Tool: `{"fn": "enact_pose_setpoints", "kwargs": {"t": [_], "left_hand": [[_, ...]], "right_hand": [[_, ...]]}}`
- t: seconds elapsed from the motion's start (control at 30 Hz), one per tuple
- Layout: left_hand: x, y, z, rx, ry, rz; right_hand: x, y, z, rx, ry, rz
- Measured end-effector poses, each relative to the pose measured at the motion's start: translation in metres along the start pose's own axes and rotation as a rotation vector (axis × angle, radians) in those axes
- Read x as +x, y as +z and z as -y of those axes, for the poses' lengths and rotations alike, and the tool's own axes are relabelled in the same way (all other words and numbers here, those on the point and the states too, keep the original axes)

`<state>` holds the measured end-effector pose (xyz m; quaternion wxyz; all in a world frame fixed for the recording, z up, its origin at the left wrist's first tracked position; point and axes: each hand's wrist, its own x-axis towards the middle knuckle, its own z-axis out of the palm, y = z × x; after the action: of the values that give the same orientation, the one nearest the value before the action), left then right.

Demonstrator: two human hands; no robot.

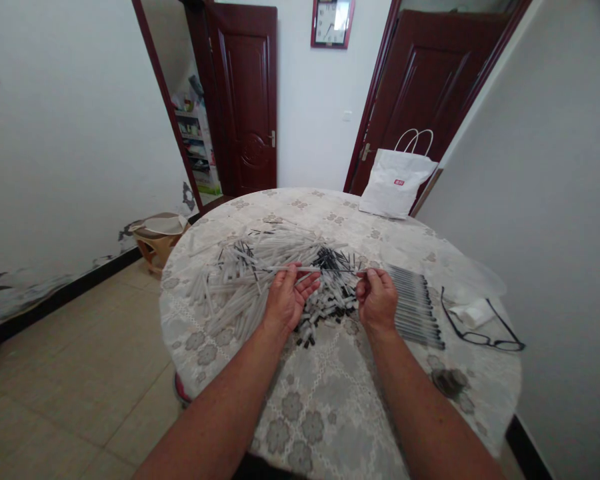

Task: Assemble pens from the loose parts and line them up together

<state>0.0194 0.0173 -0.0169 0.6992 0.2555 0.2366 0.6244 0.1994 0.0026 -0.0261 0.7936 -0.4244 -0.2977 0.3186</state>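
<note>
Above the middle of the table, my left hand (289, 297) pinches a whitish pen barrel (307, 269) between thumb and forefinger, the other fingers loosely curled. My right hand (378, 297) is closed on the far end of a thin black pen refill (337, 271). The refill runs level from the barrel's right end to my right fingertips, in line with the barrel; how deep it sits inside is hidden. Below and behind my hands spread a heap of loose pale barrels (245, 303), a clump of black refills (330, 259) and small pale caps with dark ends (325, 310).
Beside my right hand lies a neat row of pens (415, 307). Glasses (485, 341), a white packet (473, 313) and a small dark round object (449, 383) are farther right. A white paper bag (397, 183) stands at the back edge of the patterned tablecloth (300, 400).
</note>
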Motion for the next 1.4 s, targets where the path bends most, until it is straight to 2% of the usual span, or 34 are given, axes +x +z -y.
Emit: {"fn": "enact_pose_setpoints", "kwargs": {"t": [0.23, 0.5, 0.6, 0.73, 0.83, 0.93, 1.03, 1.1, 1.2, 1.33, 1.4], "left_hand": [[0.001, -0.001, -0.001, 0.005, 0.007, -0.017], [0.002, -0.001, -0.002, 0.003, 0.033, -0.043], [0.001, 0.000, -0.001, 0.004, 0.015, -0.030], [-0.003, 0.003, 0.003, 0.034, -0.075, 0.024], [-0.007, 0.004, 0.003, 0.049, -0.144, 0.068], [-0.011, 0.005, 0.000, 0.051, -0.212, 0.124], [-0.013, 0.005, -0.002, 0.050, -0.287, 0.192], [-0.013, 0.005, -0.003, 0.038, -0.291, 0.197], [-0.010, 0.006, -0.003, 0.003, -0.220, 0.137], [-0.006, 0.006, -0.003, -0.023, -0.126, 0.037], [-0.004, 0.006, -0.003, -0.026, -0.103, 0.007]], "right_hand": [[-0.001, 0.001, 0.003, -0.026, -0.033, 0.041], [-0.005, 0.002, 0.006, -0.166, -0.085, 0.052], [-0.011, 0.004, 0.007, -0.219, -0.055, 0.111], [-0.021, 0.007, 0.011, -0.335, -0.048, 0.279], [-0.024, 0.007, 0.014, -0.331, 0.029, 0.416], [-0.022, 0.004, 0.013, -0.221, 0.208, 0.530], [-0.018, 0.000, 0.013, -0.134, 0.374, 0.600], [-0.015, -0.003, 0.016, -0.138, 0.400, 0.624], [-0.010, -0.008, 0.027, -0.345, 0.280, 0.721], [-0.005, -0.018, 0.042, -1.032, -0.035, 0.953], [-0.006, -0.021, 0.043, -1.332, -0.102, 1.007]]}}
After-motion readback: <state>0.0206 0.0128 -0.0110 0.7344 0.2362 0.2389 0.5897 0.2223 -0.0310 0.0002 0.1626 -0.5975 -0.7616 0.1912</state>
